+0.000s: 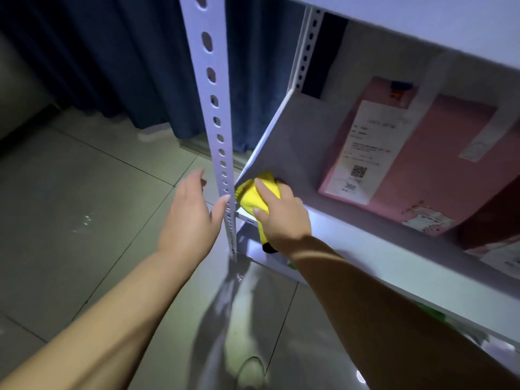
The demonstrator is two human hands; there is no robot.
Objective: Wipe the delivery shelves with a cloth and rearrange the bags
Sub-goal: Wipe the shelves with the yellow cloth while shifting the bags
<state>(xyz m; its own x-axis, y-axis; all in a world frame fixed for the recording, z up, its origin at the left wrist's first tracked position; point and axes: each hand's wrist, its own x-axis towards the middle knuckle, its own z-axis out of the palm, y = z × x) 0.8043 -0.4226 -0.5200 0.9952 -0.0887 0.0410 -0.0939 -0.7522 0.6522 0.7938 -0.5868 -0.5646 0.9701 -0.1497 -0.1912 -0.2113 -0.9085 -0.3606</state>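
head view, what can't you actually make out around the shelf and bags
In the head view:
label on the pink bag: print too small and blurred
dark red bag: cut off by the right edge
yellow cloth: partly covered by the right hand
lower shelf contents: hidden under the shelf board

Two bare forearms, left hand (191,209), right hand (284,218), one pale rounded shoe toe (251,371) below.

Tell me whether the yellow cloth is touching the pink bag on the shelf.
Apart. The head view shows bare shelf between the cloth, gripped by the right hand, and the bag.
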